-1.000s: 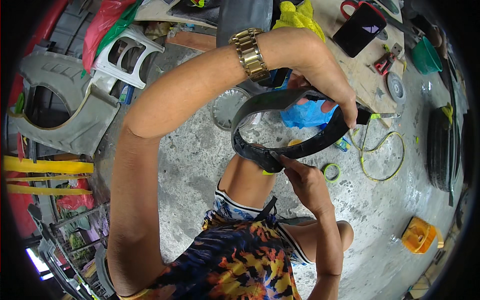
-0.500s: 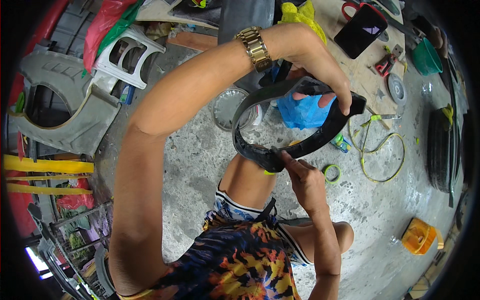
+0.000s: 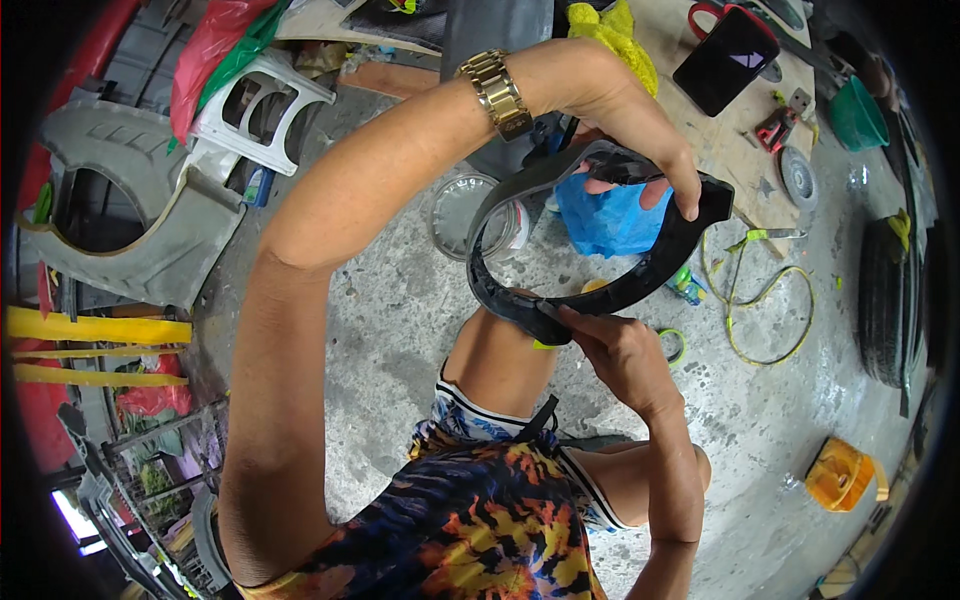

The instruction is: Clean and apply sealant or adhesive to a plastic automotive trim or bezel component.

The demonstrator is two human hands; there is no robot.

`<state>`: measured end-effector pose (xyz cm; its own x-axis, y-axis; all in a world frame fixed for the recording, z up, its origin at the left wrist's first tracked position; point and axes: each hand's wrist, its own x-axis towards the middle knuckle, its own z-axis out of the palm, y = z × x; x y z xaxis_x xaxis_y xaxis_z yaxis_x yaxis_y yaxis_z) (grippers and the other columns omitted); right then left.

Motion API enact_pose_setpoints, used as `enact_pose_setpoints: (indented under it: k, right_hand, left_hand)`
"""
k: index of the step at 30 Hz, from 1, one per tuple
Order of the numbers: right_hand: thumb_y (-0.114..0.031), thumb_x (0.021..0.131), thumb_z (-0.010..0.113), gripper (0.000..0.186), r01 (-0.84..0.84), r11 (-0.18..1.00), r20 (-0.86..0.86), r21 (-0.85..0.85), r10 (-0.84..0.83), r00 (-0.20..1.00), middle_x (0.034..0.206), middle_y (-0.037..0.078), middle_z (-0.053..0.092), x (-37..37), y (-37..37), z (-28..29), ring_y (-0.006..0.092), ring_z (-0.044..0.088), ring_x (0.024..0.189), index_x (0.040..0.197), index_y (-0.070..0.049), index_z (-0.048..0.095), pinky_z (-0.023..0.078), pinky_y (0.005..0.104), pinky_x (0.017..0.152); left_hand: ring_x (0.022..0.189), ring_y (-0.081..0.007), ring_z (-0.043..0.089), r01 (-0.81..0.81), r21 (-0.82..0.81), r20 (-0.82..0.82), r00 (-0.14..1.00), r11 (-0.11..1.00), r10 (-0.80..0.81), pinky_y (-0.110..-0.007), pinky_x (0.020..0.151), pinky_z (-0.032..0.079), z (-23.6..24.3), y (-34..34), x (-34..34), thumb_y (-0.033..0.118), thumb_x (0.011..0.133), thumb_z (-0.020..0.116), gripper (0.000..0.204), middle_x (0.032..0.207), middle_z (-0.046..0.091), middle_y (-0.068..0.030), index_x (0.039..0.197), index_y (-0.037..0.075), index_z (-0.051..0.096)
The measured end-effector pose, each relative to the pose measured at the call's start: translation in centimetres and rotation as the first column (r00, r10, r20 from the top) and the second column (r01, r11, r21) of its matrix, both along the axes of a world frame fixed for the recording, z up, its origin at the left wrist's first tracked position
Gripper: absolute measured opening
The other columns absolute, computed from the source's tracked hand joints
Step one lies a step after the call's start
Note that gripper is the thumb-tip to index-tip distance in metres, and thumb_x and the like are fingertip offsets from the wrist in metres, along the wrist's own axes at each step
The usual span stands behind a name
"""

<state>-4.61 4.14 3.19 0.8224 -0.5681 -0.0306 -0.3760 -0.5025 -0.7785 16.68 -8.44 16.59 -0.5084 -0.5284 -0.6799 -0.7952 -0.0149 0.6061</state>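
The black arch-shaped trim (image 3: 660, 265) is over the left knee (image 3: 503, 355), work on it seemingly underway, its finished share impossible to tell. The left hand (image 3: 640, 125) clasps its upper right side; the right hand (image 3: 630, 362) bunches its fingers at the lower rim, any pinch hidden. Beyond the left hand lies the bench (image 3: 730, 150) edge; concrete floor (image 3: 760, 420) spreads rightward.

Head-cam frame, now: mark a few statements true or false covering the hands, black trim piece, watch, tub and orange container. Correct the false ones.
1. The left hand grips the curved black trim piece. True.
2. The right hand is well clear of the trim. False: its fingers are at the trim's lower edge.
3. The gold watch is on the right wrist. False: it is on the left.
4. The tub is red. False: it is green.
5. The orange container is on the concrete floor. True.
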Motion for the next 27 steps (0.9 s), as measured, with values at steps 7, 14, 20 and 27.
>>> enact_pose_setpoints:
  k: [7,14,20,27]
  right_hand:
    - [-0.004,0.084,0.066,0.030,-0.050,0.993,0.041,0.111,0.046,0.998,0.100,0.015,0.071,0.8,-0.9,-0.1,0.0328,0.068,0.086,0.114,-0.009,0.069,0.054,0.0373,0.074]
    - [-0.002,0.086,0.064,0.030,0.089,0.985,0.142,0.147,-0.110,0.984,0.098,0.017,0.070,1.2,-0.1,-1.4,0.0327,0.068,0.083,0.115,-0.008,0.067,0.053,0.0368,0.073]
    - [-0.010,0.087,0.068,0.034,0.276,0.944,0.043,0.179,-0.288,0.957,0.089,0.016,0.070,-0.3,0.1,0.9,0.0335,0.067,0.070,0.120,-0.010,0.062,0.053,0.0391,0.065]
    - [-0.018,0.082,0.071,0.016,0.098,0.991,0.058,-0.091,-0.093,0.994,0.065,0.018,0.061,4.0,-0.3,-1.3,0.0376,0.062,0.062,0.092,-0.007,0.065,0.048,0.0441,0.057]
  left_hand:
    - [0.042,-0.0130,0.051,0.008,-0.019,-0.029,1.000,1.000,-0.008,-0.027,0.043,0.041,-0.7,0.0,0.2,0.057,0.087,0.055,0.061,0.059,0.056,-0.0067,0.104,-0.001,0.063]
    - [0.038,-0.0130,0.048,-0.081,0.007,-0.042,0.996,0.997,0.082,-0.028,0.040,0.040,-0.4,0.2,1.2,0.054,0.091,0.053,0.058,0.057,0.053,-0.0063,0.104,-0.002,0.064]
    - [0.064,-0.0176,0.061,0.052,-0.129,-0.170,0.983,0.990,-0.074,-0.029,0.061,0.049,-3.4,-0.7,3.7,0.052,0.092,0.051,0.060,0.076,0.064,-0.0118,0.103,-0.004,0.067]
    - [0.045,-0.0170,0.056,0.075,-0.021,0.042,0.996,0.997,-0.074,-0.029,0.044,0.046,0.9,0.3,-0.4,0.057,0.090,0.052,0.064,0.062,0.057,-0.0090,0.096,-0.005,0.066]
